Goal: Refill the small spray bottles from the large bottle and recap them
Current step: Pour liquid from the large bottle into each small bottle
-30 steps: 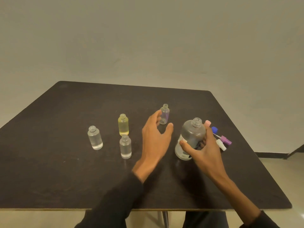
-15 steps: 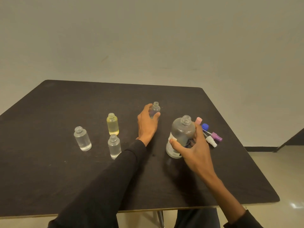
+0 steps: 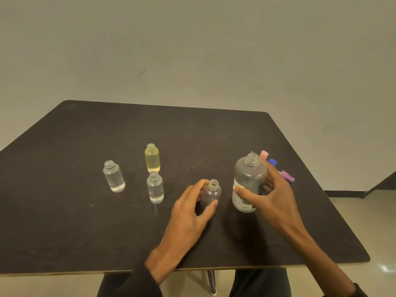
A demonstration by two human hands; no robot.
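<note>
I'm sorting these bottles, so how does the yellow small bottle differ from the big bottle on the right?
The small yellow-tinted clear bottle is slim and stands untouched; the large frosted clear bottle is much wider, carries a label, and the right hand grips it. The yellow one sits further left and further back. Both stand upright, uncapped, on the dark table.

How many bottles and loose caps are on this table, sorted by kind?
Small bottles: 4, namely the yellow bottle, two clear bottles, and one held by the left hand.
Large bottle: 1, held by the right hand.
Spray caps in view: 3, pink, blue, purple; others may be hidden.
Total: 8.
</note>
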